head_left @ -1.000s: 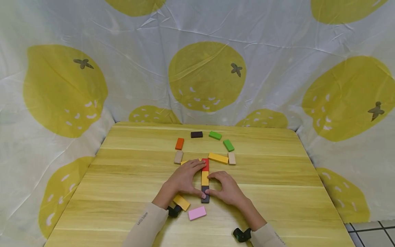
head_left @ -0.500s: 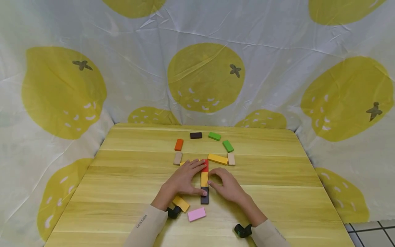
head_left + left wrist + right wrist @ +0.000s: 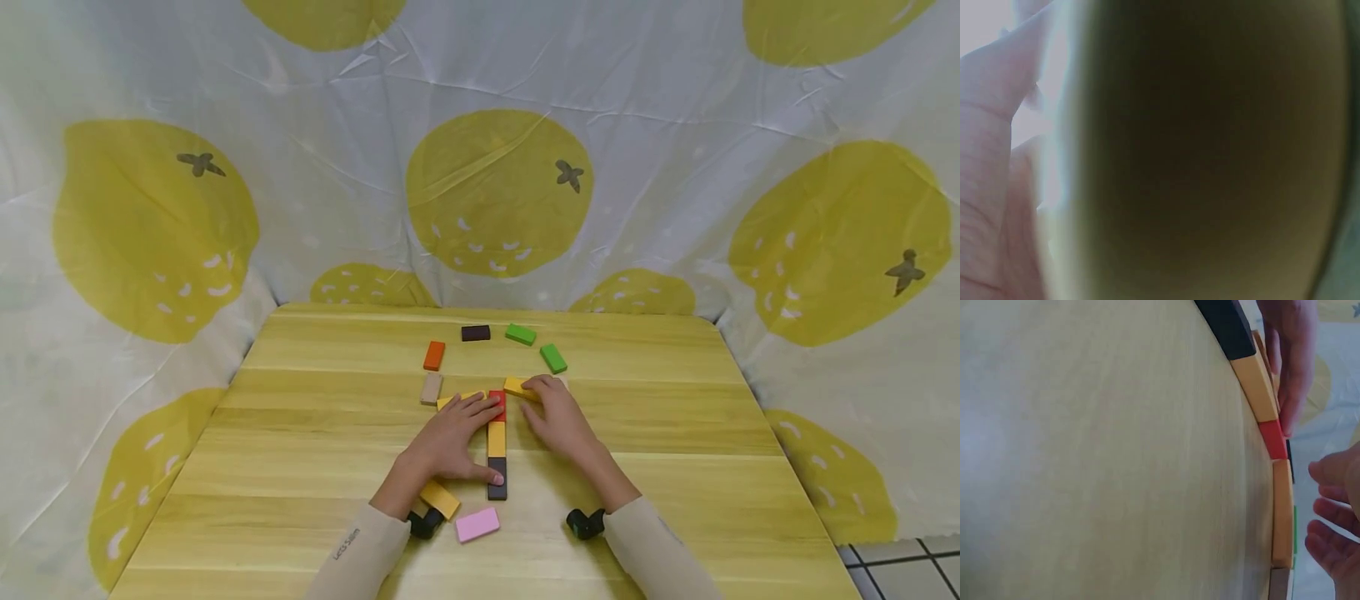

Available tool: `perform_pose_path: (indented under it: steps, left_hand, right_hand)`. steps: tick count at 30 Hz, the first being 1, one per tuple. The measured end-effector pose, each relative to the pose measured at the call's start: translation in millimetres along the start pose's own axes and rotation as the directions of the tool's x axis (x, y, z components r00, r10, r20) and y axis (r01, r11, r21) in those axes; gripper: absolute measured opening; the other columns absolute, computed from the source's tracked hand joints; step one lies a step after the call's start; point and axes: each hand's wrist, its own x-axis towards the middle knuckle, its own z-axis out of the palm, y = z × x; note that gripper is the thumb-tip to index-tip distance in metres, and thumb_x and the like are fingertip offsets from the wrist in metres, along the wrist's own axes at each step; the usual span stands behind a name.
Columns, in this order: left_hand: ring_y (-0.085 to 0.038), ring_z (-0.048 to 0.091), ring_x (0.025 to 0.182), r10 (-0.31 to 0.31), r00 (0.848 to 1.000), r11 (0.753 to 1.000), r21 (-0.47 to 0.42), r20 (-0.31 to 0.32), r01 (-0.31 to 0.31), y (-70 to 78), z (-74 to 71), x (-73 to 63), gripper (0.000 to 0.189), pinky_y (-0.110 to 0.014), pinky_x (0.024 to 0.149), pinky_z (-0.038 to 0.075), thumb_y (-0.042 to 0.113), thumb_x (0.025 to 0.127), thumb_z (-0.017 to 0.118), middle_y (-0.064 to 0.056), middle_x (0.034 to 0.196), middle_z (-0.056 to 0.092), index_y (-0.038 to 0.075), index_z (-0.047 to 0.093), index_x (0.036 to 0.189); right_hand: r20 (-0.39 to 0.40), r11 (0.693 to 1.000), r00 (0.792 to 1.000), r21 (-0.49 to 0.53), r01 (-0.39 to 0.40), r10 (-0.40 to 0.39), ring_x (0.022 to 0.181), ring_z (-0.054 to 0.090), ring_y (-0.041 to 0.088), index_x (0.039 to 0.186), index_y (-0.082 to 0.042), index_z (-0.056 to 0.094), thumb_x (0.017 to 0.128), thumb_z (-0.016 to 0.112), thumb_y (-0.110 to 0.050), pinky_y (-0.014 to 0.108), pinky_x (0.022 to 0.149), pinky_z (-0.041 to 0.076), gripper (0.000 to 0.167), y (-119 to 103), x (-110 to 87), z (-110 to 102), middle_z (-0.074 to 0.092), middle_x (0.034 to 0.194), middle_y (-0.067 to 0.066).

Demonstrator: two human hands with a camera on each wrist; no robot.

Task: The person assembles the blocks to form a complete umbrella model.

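Observation:
A column on the table is made of a red block (image 3: 497, 394), a yellow block (image 3: 497, 439) and a black block (image 3: 497, 492), end to end. My left hand (image 3: 446, 437) spreads over it, fingertips on the red block and thumb on the black one. My right hand (image 3: 562, 421) hovers at the right-hand yellow block (image 3: 513, 386), partly covering it; in the right wrist view its loosely bent fingers look apart from the blocks. Another yellow block (image 3: 445, 403) is partly under my left fingers. A blurred pale shape fills most of the left wrist view.
An arc beyond the hands holds a beige block (image 3: 431, 389), an orange block (image 3: 434, 356), a dark block (image 3: 476, 333) and two green blocks (image 3: 553, 358). Nearer lie a pink block (image 3: 477, 525) and a loose yellow block (image 3: 440, 500). A lemon-print cloth (image 3: 645, 208) hangs behind.
My right hand has left the column's lower part and moved forward and right to the right-hand yellow block. The left hand keeps its place on the column.

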Motion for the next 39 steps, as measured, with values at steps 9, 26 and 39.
perform_pose_path:
  steps: [9, 26, 39]
  left_hand:
    - [-0.023, 0.025, 0.159, -0.003, 1.000, 1.000, -0.019, -0.007, 0.003, -0.1, 3.4, -0.8, 0.112, -0.050, 0.130, 0.016, 0.085, 0.071, 0.070, 0.005, 0.167, 0.036, 0.028, 0.038, 0.161]
    - [-0.022, 0.024, 0.159, -0.008, 1.000, 1.000, -0.023, -0.014, 0.007, -2.1, 6.4, -0.1, 0.113, -0.049, 0.131, 0.015, 0.086, 0.069, 0.070, 0.006, 0.167, 0.036, 0.031, 0.037, 0.161]
    - [-0.022, 0.023, 0.159, -0.008, 1.000, 0.999, -0.038, -0.017, 0.007, -3.0, 4.6, -0.3, 0.113, -0.050, 0.131, 0.013, 0.085, 0.069, 0.072, 0.006, 0.168, 0.035, 0.029, 0.037, 0.162]
  right_hand:
    - [0.015, 0.992, 1.000, -0.124, -0.009, 0.011, 0.127, 0.060, 0.031, 0.127, -0.006, 0.070, 0.098, 0.070, -0.013, 0.046, 0.109, 0.051, 0.030, 3.3, 13.5, 10.4, 0.066, 0.131, 0.013]
    - [0.010, 0.992, 0.999, -0.122, 0.041, -0.041, 0.121, 0.060, 0.032, 0.121, -0.005, 0.076, 0.099, 0.066, -0.005, 0.046, 0.107, 0.052, 0.024, 8.9, 31.6, 18.7, 0.067, 0.125, 0.012]
    - [0.073, 0.972, 0.991, -0.197, 0.125, -0.113, 0.130, 0.057, 0.032, 0.131, -0.007, 0.071, 0.101, 0.066, -0.020, 0.046, 0.114, 0.046, 0.033, 5.5, 23.6, 15.5, 0.065, 0.136, 0.011]
